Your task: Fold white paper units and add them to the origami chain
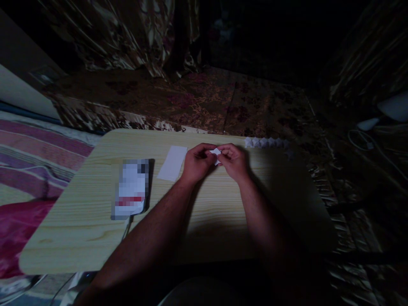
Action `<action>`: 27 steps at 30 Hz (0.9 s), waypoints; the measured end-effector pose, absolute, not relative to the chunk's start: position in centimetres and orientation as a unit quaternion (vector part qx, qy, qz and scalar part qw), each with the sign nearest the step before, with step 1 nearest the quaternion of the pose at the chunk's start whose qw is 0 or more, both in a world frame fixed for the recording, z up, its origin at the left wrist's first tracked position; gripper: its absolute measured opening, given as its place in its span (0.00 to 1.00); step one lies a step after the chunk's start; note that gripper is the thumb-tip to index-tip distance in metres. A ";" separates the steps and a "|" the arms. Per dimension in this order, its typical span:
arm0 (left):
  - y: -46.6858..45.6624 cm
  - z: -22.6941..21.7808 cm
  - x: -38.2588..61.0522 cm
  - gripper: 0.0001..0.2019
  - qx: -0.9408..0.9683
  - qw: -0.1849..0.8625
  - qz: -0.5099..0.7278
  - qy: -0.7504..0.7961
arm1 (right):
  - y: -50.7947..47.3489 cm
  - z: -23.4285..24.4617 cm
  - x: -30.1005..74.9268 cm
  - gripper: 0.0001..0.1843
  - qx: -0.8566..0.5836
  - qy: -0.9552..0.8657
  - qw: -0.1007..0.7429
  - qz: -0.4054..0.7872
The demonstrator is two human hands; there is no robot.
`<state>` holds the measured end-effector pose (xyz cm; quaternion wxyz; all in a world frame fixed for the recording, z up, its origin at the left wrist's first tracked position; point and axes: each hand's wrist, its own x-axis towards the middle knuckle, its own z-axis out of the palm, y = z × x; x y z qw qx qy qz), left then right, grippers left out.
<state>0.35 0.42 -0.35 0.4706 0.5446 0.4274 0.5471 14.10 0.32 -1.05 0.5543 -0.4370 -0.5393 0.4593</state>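
Between my two hands, above the wooden table, is a small white folded paper star (216, 154). My left hand (200, 160) pinches it from the left with thumb and fingertips. On the other side my right hand (233, 160) grips it the same way, its fingers curled. Part of the star is hidden behind the fingers. A stack of white paper strips (172, 163) lies flat just left of my left hand. Beyond my right hand, several small white paper stars (266, 143) stand in a row along the table's far edge.
The light wooden table (79, 191) has rounded corners. On its left lies a blurred white device (131, 187) with a cable running toward me. A striped bedspread (32, 148) borders the left side. Patterned dark fabric (204, 100) lies behind, and a white cable (360, 140) is at right.
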 end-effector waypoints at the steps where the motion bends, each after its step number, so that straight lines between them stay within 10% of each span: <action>1: 0.4 -0.4 0.3 0.13 0.547 0.467 0.547 0.428 | 0.3 -1.0 14.1 0.10 -0.439 -0.541 0.552 0.459; 27: 0.3 0.0 0.7 0.06 0.449 0.576 0.560 0.392 | 0.1 -0.4 14.3 0.05 -0.425 -0.503 0.562 0.501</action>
